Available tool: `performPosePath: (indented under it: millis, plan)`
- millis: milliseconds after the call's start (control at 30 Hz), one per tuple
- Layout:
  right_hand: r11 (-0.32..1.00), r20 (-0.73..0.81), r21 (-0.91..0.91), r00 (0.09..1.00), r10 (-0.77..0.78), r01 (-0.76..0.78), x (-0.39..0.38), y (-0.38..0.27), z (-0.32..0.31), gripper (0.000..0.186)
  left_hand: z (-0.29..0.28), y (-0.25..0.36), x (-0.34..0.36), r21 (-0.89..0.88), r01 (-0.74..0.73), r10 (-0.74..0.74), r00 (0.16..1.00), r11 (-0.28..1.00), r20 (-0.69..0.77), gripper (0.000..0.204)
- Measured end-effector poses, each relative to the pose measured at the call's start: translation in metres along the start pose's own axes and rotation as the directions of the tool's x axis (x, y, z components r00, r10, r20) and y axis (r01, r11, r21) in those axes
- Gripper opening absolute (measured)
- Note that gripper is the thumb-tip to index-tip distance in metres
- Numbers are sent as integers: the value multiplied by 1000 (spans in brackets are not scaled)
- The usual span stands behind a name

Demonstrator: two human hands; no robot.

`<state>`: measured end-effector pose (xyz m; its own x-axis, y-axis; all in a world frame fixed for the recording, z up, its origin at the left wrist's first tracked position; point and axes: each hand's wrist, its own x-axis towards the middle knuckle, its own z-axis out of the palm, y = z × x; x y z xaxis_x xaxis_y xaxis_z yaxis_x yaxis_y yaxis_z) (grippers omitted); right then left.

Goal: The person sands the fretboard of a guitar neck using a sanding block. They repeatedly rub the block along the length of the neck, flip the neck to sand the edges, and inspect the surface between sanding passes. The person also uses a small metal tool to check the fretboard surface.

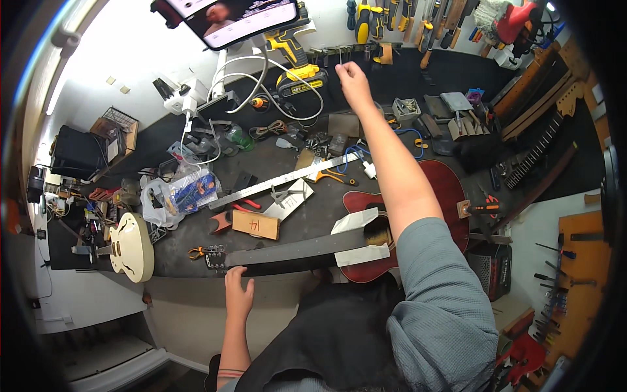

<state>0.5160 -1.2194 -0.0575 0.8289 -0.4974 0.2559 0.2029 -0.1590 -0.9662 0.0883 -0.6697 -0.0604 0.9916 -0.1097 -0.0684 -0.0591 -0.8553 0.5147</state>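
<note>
A dark red acoustic guitar (445,179) lies across the bench, its long dark neck (287,249) pointing left to the headstock (215,257). White paper sheets (356,221) cover parts of the body on both sides of the fingerboard's end. My left hand (239,293) is by the near edge of the neck, close to the headstock, fingers apart and holding nothing. Stretched far forward over the guitar, my right hand (354,83) is closed in a pinch at a row of small tools (333,52) along the back wall. What its fingertips grip is too small to make out.
Beyond the neck lie a wooden block (256,224), a long metal ruler (281,183) and orange-handled pliers (326,175). A yellow cordless drill (297,62) stands behind looping white cables, below a phone (232,19). A cream guitar body (132,248) lies left.
</note>
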Motion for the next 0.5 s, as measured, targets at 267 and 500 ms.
performPosePath:
  millis: [267, 500]
  plan:
    - [978, -25, -201, 998, 57, -61, 11, -34, -6, 35, 8, 10, 25, -67, -111, 117, 988, 992, 99, 41]
    - [856, 7, -517, 1000, 10, -5, 17, -46, -7, 38, -12, 0, 29, -48, -172, 176, 981, 984, 76, 38]
